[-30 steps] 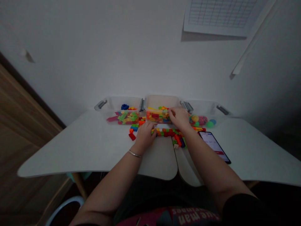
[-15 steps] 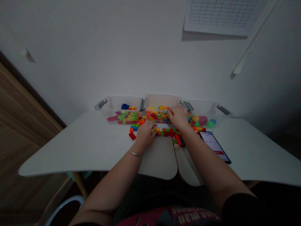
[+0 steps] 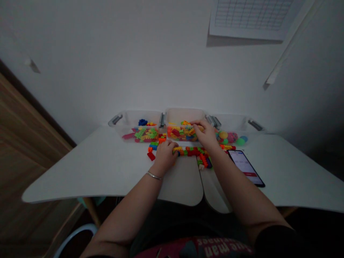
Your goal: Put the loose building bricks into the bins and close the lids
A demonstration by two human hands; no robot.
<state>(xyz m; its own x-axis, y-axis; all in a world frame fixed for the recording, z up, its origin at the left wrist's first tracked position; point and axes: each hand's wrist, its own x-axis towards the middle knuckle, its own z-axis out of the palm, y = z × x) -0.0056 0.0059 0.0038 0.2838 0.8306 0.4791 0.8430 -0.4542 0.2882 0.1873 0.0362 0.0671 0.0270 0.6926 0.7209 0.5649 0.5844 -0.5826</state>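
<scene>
My left hand (image 3: 166, 154) rests on the white table with its fingers curled round the left end of a row of toy building blocks (image 3: 192, 152), where a yellow block and a blue one show at the fingertips. My right hand (image 3: 206, 135) reaches over the front right side of the middle clear plastic box (image 3: 185, 114), its fingers stretched out and slightly apart. Below the fingers lie loose building blocks (image 3: 178, 132) in orange, yellow and red. Whether the right fingertips touch a block is hard to make out.
A left box (image 3: 129, 116) holds green, pink and blue pieces; a right box (image 3: 233, 120) holds coloured balls. Loose blocks (image 3: 153, 145) lie left of my left hand, others (image 3: 204, 161) near my right forearm. A phone (image 3: 245, 167) lies at the right. A seam divides the table's front.
My right hand has shifted slightly at the middle box, its fingers lifting and spreading a little. The left hand stays almost in place at the row of blocks.
</scene>
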